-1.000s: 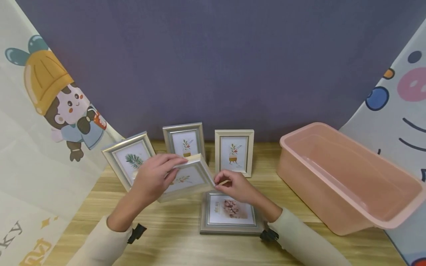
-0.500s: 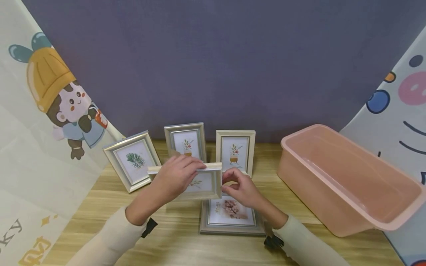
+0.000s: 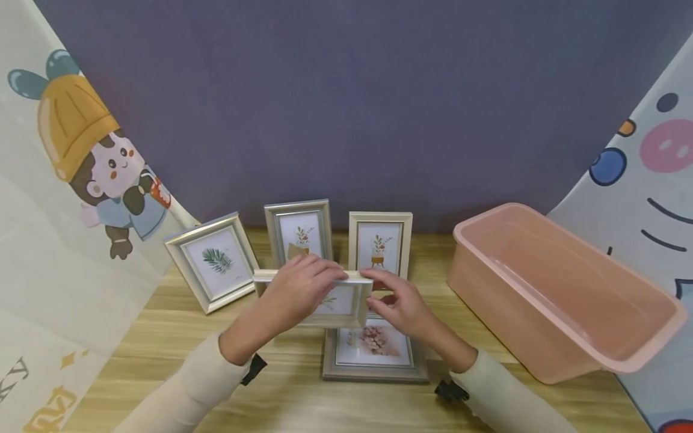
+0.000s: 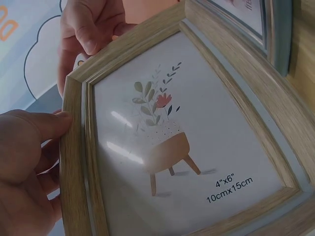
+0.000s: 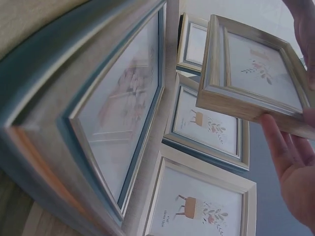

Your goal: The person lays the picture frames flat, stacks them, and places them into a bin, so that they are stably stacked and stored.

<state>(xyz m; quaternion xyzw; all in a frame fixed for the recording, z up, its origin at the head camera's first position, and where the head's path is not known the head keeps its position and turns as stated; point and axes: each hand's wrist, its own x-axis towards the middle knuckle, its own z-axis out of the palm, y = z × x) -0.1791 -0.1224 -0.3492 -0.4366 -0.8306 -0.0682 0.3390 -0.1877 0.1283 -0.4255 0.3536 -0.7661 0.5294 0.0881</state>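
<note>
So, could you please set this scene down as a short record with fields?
Left hand: grips the held frame by its upper edge
Right hand: touches that frame near its right corner
Standing: leaf frame, middle flowerpot frame, right flowerpot frame
Lying flat: blossom frame
Container: pink bin, right of all the frames

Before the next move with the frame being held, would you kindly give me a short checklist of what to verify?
1. Left hand grips the held frame: ok, along its upper edge.
2. Right hand has a secure hold: cannot tell; it meets the right end.
3. Held frame's back is ready: cannot tell; it faces away from every camera.
4. Green-sprig frame, silver frame and cream frame are standing: ok.
5. Flat frame is clear of the held one: not ok; they overlap in the head view.
6. Pink bin is clear of both hands: ok, off to the right.
</note>
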